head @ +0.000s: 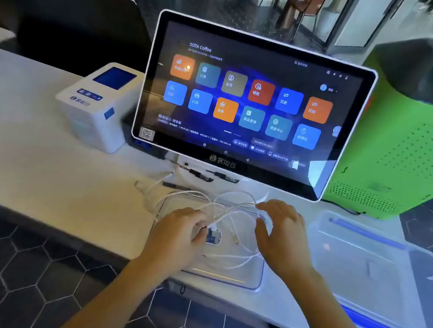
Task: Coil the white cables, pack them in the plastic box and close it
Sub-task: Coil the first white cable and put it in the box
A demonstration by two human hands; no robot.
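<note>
A clear plastic box (256, 281) stands at the counter's front edge below the touchscreen. Tangled white cables (234, 211) loop inside it and spill over its far left rim onto the counter. My left hand (178, 229) reaches into the box from the left, fingers pinched on a bunch of cable strands next to a small blue-and-white plug (214, 236). My right hand (283, 233) hovers over the box's right side, fingers spread and curled above the cable loops; whether it touches them is unclear. The box's clear lid (376, 265) with blue clips lies to the right.
A large touchscreen terminal (252, 103) stands directly behind the box. A white receipt printer (98, 104) is to the left and a green perforated case (406, 147) to the right. Dark pens or cable ends (200, 174) lie under the screen. The counter edge runs just below the box.
</note>
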